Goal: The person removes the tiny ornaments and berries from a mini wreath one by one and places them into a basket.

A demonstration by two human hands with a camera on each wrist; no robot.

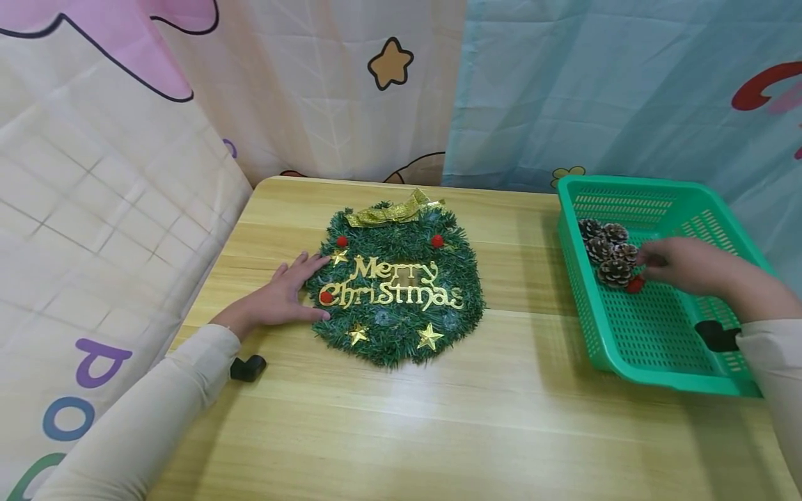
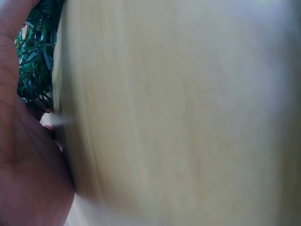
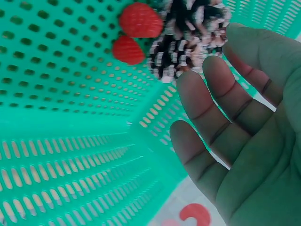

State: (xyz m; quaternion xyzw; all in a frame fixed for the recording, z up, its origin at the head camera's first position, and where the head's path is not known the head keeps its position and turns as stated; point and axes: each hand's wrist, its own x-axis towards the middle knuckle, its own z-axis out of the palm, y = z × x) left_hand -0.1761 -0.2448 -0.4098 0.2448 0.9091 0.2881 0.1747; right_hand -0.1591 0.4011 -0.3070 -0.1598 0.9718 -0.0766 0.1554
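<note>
A green tinsel wreath [image 1: 401, 240] lies on the table with gold "Merry Christmas" lettering [image 1: 391, 283], gold stars, a gold ribbon [image 1: 388, 212] and 3 red balls on it. My left hand [image 1: 285, 292] rests at its left edge, thumb and fingers spread. On the right, my right hand [image 1: 686, 264] reaches into a green plastic basket [image 1: 598, 327], fingers loosely bent beside several pine cones [image 1: 598, 250]. Two red balls [image 3: 140, 20] lie by the cones in the right wrist view. Between the fingers [image 3: 195, 96] and thumb there I see nothing gripped.
The wooden table [image 1: 438, 424] is backed by printed curtains [image 1: 388, 125], with another hanging along its left side. A black strap end [image 1: 248, 368] sticks out at the left wrist, and a similar one [image 1: 717, 336] at the right wrist, over the basket.
</note>
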